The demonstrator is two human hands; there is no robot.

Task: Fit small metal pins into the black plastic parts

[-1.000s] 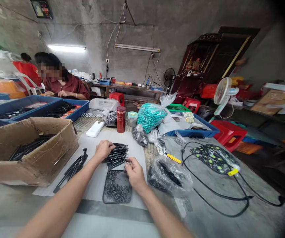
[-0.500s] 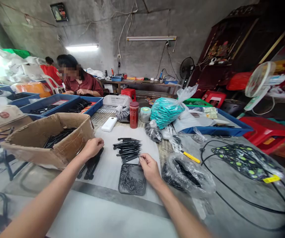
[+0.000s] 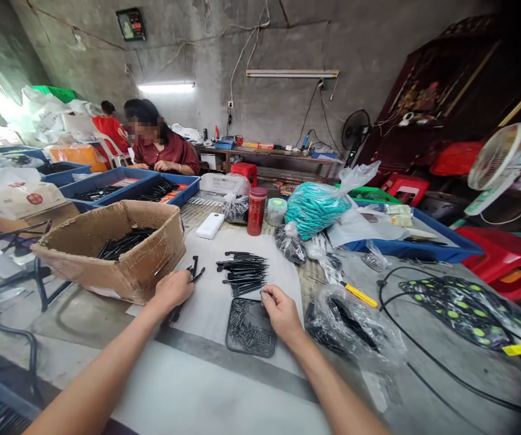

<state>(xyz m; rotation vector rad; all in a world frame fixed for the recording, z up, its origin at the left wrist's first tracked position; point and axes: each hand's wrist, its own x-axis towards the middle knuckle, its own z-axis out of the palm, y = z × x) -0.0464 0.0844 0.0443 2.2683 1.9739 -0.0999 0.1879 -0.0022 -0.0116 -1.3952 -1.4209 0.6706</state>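
My left hand is closed around slim black plastic sticks, whose flattened ends poke out beyond the fingers. It is low over the white sheet, beside the cardboard box; more black pieces show partly under it. My right hand has thumb and forefinger pinched at the upper right corner of a small dark tray of short metal pins. What that pinch holds, if anything, is too small to make out. Between the hands, behind the tray, lies a row of black sticks with thin pointed tips.
Behind the sheet stand a white power bank, a red bottle and a bag of teal pieces. An open plastic bag, a yellow-handled tool and black cable lie rightward. A co-worker sits beyond blue trays.
My left hand has drawn back toward me and now has black sticks showing from its fingers. My right hand stays by the tray's corner. The view has turned slightly left.
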